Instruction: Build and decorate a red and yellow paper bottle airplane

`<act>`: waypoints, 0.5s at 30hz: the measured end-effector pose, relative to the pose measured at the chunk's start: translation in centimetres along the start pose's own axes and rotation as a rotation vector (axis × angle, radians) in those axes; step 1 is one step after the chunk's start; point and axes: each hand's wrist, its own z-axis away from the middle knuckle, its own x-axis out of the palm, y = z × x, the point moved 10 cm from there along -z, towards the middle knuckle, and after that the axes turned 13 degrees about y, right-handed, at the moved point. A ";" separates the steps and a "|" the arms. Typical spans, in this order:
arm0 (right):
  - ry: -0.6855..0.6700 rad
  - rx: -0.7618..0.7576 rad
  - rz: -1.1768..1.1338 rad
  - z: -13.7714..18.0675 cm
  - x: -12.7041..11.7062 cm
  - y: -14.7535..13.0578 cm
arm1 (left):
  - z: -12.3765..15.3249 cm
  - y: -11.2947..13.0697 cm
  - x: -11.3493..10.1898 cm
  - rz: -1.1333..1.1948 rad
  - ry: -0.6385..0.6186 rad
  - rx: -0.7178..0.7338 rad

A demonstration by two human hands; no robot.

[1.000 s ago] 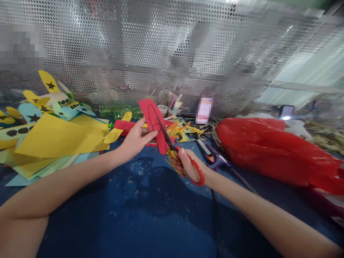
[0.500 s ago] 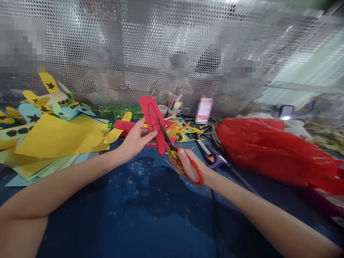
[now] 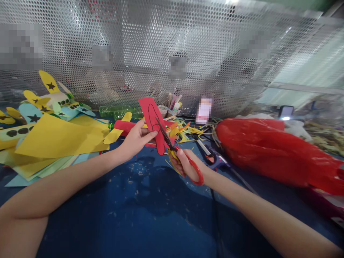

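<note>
My left hand (image 3: 135, 141) has the red sheet (image 3: 149, 107) pinched at its left edge, thumb on the near face and fingers mostly hidden behind, with no gap left between them and the sheet. The sheet stands tilted above the table (image 3: 107, 222), its far end just beyond my fingertips, its rounded near end hanging to the right of my thumb. My right hand (image 3: 184, 161) is curled round the handles of the scissors (image 3: 199, 175), and their slim dark blades lie along the sheet's right side; I cannot tell how wide they part. The sheet is flat, smooth and matte, square-cornered at the far end, with a long black loop drawn on it. The scissors' handle is glossy red plastic with yellow inside. Left lies a broad, gently curling yellow sheet (image 3: 61, 138); right, a crinkled, shiny red bag (image 3: 263, 150); far off, a perforated metal screen (image 3: 145, 43).
</note>
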 end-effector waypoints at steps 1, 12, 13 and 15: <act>-0.019 0.012 -0.019 0.1 0.2 0.0 | 0.0 0.0 0.0 -0.001 0.003 0.006; -0.032 -0.032 -0.064 0.2 0.4 -0.3 | 0.2 0.2 -0.2 -0.026 0.021 0.016; -0.025 -0.055 -0.039 0.1 0.3 -0.4 | 0.2 0.2 -0.1 -0.025 0.020 0.011; -0.020 -0.110 0.022 0.0 0.1 -0.6 | 0.3 0.3 -0.1 -0.022 0.023 0.011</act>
